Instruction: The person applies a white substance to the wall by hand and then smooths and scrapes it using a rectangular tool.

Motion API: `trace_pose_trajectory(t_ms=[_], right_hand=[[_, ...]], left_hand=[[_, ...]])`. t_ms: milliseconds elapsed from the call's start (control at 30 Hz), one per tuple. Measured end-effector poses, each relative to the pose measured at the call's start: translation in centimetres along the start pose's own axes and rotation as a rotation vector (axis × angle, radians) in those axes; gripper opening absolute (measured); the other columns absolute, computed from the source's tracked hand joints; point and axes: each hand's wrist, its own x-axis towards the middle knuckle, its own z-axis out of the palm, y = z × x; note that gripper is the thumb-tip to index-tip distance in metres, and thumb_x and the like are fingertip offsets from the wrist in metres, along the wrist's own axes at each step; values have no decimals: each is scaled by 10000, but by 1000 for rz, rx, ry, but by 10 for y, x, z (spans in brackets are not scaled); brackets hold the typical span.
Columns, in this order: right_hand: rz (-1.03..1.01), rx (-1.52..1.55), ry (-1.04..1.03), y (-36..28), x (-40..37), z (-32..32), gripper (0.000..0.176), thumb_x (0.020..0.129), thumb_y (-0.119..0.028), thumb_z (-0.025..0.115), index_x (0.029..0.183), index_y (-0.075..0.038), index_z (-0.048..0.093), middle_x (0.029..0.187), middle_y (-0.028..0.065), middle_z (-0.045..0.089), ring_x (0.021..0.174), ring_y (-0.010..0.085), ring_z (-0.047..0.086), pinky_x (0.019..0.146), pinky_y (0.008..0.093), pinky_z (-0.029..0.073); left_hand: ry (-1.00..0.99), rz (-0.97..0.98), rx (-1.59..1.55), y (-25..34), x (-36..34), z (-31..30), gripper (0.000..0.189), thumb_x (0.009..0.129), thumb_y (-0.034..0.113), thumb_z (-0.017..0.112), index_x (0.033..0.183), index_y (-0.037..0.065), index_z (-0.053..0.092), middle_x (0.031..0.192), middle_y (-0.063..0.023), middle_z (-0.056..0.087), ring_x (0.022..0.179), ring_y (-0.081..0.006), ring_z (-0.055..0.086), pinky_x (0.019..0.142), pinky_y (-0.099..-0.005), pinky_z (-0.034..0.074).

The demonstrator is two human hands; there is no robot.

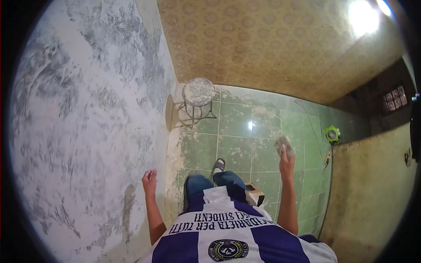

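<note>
My right hand (286, 162) is out over the tiled floor, its fingers closed on a greyish, rough-looking pad (283, 145) that is blurred. Near the patchy white and grey wall (87, 114) at the left is my left hand (150, 178), with its fingers curled. Whether anything small sits between those fingers cannot be made out. A darker, damp-looking streak (129, 206) marks the wall below and left of that hand.
A round stool (198, 92) with metal legs stands in the far left corner. Green tiles (235, 151) carry whitish smears. A box (255, 195) lies beside my legs. A green round device (332, 134) and cables are by the right wall.
</note>
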Motion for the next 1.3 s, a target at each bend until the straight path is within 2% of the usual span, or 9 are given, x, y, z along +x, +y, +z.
trace_pose_trajectory(t_ms=[367,500,567,667,767,1033,1133,1167,1300], right_hand=[[-293,-268,-318,-68,298,192,335,1012,-214,540,1212,43,617,1055,76,707,978,116,596,865,280,465],[-372,-182,-307,-95,381,246,351,1012,-227,539,1218,46,615,1080,84,701,1011,128,597,900,291,459],[-372,-212,-325,-115,419,268,364,1012,-238,537,1230,44,611,1106,86,695,1032,126,596,913,282,452],[-320,-220,-337,-151,459,304,380,1011,-252,534,1250,35,603,1129,86,691,1051,128,595,921,280,445],[-390,-127,-367,-180,497,347,387,1010,-259,534,1244,42,601,1120,92,691,1047,136,598,932,291,442],[-508,174,-557,-227,559,506,377,1020,-224,531,1278,48,570,1148,54,660,1070,123,574,945,292,434],[-504,444,-568,-278,566,583,396,1016,-233,548,1303,40,546,1208,67,623,1116,145,558,966,296,422],[-463,566,-516,-296,559,607,415,1011,-242,561,1322,29,529,1263,86,598,1171,168,545,993,300,408],[-296,864,-533,-424,557,684,344,1025,-213,532,1252,43,566,1213,71,597,1083,122,543,957,287,422]], left_hand=[[282,263,-37,110,79,53,342,926,204,693,1139,-50,611,1030,-100,678,987,-144,637,868,-277,497],[854,483,129,218,109,36,254,943,165,655,1095,-36,627,987,-107,679,938,-181,647,864,-299,502],[1313,987,420,287,122,24,282,964,209,625,1154,1,605,1187,-126,616,1026,-236,611,944,-384,479],[1677,1176,633,405,107,-7,436,968,304,623,1288,30,512,1409,-158,447,1256,-338,474,1021,-479,425],[1587,1285,687,460,117,-17,629,956,415,613,1443,98,371,1539,-192,249,1461,-410,111,1078,-578,349],[1781,1046,828,471,134,-23,690,971,420,576,1499,76,297,1583,-203,151,1471,-415,91,1110,-604,294],[1921,1242,747,506,149,-4,798,941,612,469,1511,90,270,1578,-205,182,1469,-430,127,1139,-624,215],[1736,1432,870,528,158,3,880,880,718,443,1516,134,274,1572,-208,201,1466,-447,125,1143,-635,190],[1564,1625,1297,699,145,17,812,886,701,450,1477,156,339,1562,-219,249,1453,-472,154,1134,-664,170]])
